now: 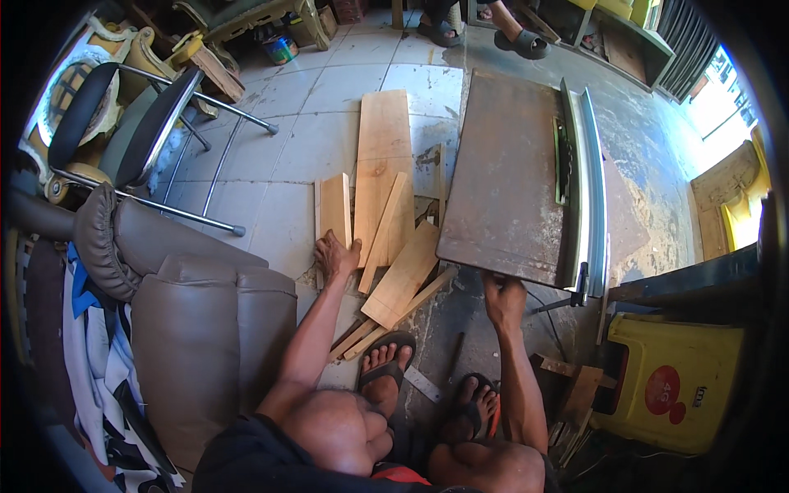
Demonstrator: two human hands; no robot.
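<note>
My left hand (337, 255) grips the near end of a short wooden board (334, 208), which stands on edge on the tiled floor. To its right lie a long, wide plank (384, 135), a thin wooden strip (383, 234) and a shorter board (403, 279). My right hand (504, 301) reaches under the near edge of a low brown metal saw table (505, 172). The tabletop hides its fingers, so what they touch cannot be seen. A slot (560, 160) runs through the tabletop, and beside it lies a long metal rail (593, 181).
A grey padded armchair (209, 329) stands close on my left, with a metal-legged chair (156, 131) beyond it. A yellow plastic stool (678, 382) is at the right. Wood offcuts (579, 390) lie near it. Another person's sandalled foot (522, 39) shows at the far side.
</note>
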